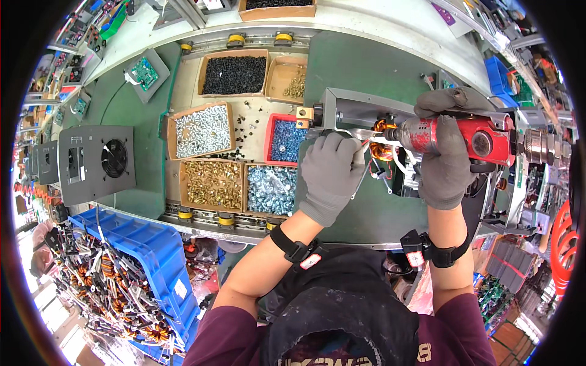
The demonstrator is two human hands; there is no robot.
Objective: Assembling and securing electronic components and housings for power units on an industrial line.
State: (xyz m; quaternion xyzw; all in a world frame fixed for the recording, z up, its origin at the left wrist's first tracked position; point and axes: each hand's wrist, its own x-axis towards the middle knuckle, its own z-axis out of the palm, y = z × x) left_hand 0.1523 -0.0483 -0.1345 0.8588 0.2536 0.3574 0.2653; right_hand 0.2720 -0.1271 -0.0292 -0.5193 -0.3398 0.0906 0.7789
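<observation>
My right hand (446, 174), in a grey glove, is wrapped around a red and grey air screwdriver (488, 141), which lies level with its nose pointing left. More grey glove (452, 99) shows along the tool's far side; whose it is I cannot tell. My left hand (329, 172), also gloved, is closed with its fingertips beside the tool's front end; what they pinch is hidden. Both hands are over an open grey metal housing (360, 105). Inside it sit a copper-wound coil (379, 146) and loose wires. A brass block (304, 117) is at the housing's left end.
Left of the housing stand boxes of black screws (235, 74), silver screws (202, 131), brass fasteners (212, 189) and bluish hardware (271, 189), plus a red bin (272, 130). A grey fan panel (101, 160) stands farther left. A blue crate (149, 244) holds wired coils.
</observation>
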